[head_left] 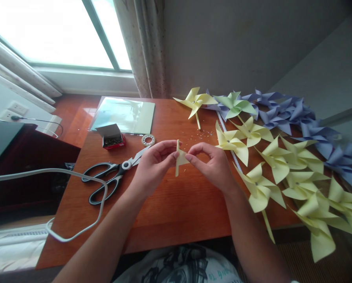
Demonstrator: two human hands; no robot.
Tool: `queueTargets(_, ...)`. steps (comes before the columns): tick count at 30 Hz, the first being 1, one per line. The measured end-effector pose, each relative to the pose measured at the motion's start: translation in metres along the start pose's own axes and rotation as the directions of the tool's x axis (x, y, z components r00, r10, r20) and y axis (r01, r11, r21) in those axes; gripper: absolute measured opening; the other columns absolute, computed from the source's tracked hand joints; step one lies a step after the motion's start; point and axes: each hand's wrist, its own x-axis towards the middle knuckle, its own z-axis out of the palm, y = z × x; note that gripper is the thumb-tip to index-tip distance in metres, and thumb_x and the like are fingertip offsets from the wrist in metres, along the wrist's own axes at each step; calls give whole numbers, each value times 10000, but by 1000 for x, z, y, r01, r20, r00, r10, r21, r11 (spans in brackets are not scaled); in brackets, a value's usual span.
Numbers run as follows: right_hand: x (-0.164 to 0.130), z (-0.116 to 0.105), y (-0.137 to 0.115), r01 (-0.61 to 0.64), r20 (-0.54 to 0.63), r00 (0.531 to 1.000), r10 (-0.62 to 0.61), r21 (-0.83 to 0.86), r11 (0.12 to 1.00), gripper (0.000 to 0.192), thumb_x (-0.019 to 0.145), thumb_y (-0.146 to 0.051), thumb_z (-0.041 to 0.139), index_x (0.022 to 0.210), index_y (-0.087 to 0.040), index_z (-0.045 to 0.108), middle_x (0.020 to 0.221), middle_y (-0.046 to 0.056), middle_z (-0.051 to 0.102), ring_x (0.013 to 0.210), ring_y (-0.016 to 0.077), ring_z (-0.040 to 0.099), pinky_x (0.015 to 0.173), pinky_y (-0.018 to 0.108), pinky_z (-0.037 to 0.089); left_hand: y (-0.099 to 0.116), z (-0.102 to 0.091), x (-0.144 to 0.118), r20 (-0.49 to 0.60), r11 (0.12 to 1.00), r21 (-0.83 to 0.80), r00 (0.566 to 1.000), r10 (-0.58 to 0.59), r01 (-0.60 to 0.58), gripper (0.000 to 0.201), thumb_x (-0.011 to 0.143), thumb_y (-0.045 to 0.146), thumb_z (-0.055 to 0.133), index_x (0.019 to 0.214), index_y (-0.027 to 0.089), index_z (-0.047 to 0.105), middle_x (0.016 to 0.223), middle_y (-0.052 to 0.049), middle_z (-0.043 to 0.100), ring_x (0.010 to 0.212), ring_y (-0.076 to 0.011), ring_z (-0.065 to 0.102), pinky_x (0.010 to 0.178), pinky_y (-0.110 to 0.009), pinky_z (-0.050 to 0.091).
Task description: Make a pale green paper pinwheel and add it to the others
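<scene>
Between the fingertips of my left hand (154, 167) stands a thin, pale yellow rolled-paper stick (177, 169), nearly upright. A flap of its paper is still unrolled toward the right. My right hand (213, 165) pinches that loose corner with thumb and forefinger. Just left of my left hand lie large black-and-grey scissors (125, 165), blades pointing toward my wrist. A small roll of tape (144, 140) lies just beyond the blades. Close to my right hand is a yellow paper pinwheel (233, 145).
Several yellow pinwheels (258, 186), a green one (235, 105) and a heap of purple ones (290, 112) cover the table's right side. A small red box (117, 144) stands open near paper in a clear sleeve (129, 114). A white cable (101, 212) loops over the left edge.
</scene>
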Motion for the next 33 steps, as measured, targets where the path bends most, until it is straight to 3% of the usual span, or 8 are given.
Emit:
queueTargets(17,0,-2,1,-22,-47,999,22,6,1000,116,874,-300,746,816,-220,686,828,-1,724,799,173,669,794,312,528,-1,-2,2,3,996,60,997,72,-72,269,703,228,897,897,157,724,839,-22,731,775,-136,677,707,-216,566)
queueTargets(22,1,-2,-1,-20,-42,999,21,12,1000,110,876,-288,733,810,-224,674,826,2,717,805,184,663,798,329,525,-2,-4,0,37,987,129,995,91,-95,455,797,269,830,1222,207,680,863,-29,708,795,-159,670,709,-249,556)
queueTargets(24,1,-2,-2,-27,-35,999,28,20,999,112,878,-286,728,807,-225,666,822,2,709,807,185,658,801,331,521,-2,-4,-1,45,980,161,992,115,-121,470,822,272,810,1269,217,678,864,-26,690,785,-147,650,706,-239,542)
queueTargets(29,0,-2,-1,-73,0,997,73,93,993,96,920,-283,673,851,-221,645,853,5,679,838,182,646,819,322,520,-3,-1,-2,47,962,226,988,144,-151,289,824,269,810,1098,189,767,850,-28,680,770,-120,622,683,-201,505)
queueTargets(33,-1,-1,0,-83,11,997,82,122,989,103,931,-284,659,859,-216,629,839,2,649,814,170,630,794,301,518,-2,0,-3,31,958,243,988,149,-151,286,806,267,826,1077,190,778,878,-43,713,819,-140,655,714,-208,524)
